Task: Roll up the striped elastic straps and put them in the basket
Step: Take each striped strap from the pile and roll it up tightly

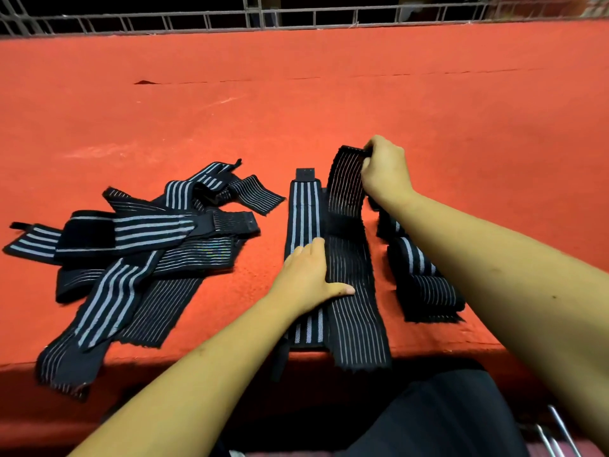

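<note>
The table cover (329, 103) is looking like matt, felt-like red cloth and is showing a thin slit across its far part. The pile of straps (131, 252) on the left is showing woven stretch cloth, black and matt, with pale stripes catching a faint sheen. The thin-striped strap (359, 324) in the middle is looking ribbed, its near end fraying into rough threads. The wide-striped strap (304, 209) just left of it is carrying a smooth black tab at its far end. The railing (255, 14) along the far edge is looking like dull grey metal. At the near right, the rods (562, 430) are gleaming like polished metal.
</note>
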A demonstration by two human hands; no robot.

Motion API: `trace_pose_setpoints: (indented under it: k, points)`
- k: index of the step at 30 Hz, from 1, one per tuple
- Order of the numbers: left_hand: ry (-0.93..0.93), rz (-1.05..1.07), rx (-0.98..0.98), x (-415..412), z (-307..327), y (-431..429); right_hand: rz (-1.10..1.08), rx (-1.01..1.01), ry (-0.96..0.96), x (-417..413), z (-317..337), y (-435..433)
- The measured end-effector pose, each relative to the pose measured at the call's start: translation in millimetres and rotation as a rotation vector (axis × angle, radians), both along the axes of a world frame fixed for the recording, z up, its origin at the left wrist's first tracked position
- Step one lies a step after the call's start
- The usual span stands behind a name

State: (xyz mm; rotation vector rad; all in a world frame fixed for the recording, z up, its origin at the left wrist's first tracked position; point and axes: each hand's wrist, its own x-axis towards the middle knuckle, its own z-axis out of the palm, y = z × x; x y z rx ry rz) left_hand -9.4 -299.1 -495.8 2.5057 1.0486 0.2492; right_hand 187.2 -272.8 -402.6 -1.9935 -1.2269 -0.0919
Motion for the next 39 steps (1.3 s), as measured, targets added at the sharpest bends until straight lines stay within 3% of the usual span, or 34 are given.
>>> trace_pose_setpoints:
  k: [11,20,28,32,39]
  points:
    - [0.023,-0.124,0.24,-4.2,-32.3,11.5,-0.052,-0.292,-0.071,35.0,-46.3,68.1]
    - [0.026,-0.12,0.277,-3.5,-33.3,12.0,0.02,-0.472,-0.011,40.1,-85.3,120.4]
    - [0.034,-0.128,0.301,-2.8,-33.4,12.3,0.042,-0.524,0.019,45.6,-81.9,122.9]
    - [0.048,-0.128,0.3,-3.5,-32.5,12.1,0.035,-0.469,-0.028,36.6,-64.7,107.5]
    - [0.012,-0.126,0.26,-3.8,-33.1,14.6,0.072,-0.193,0.02,27.5,8.8,60.5]
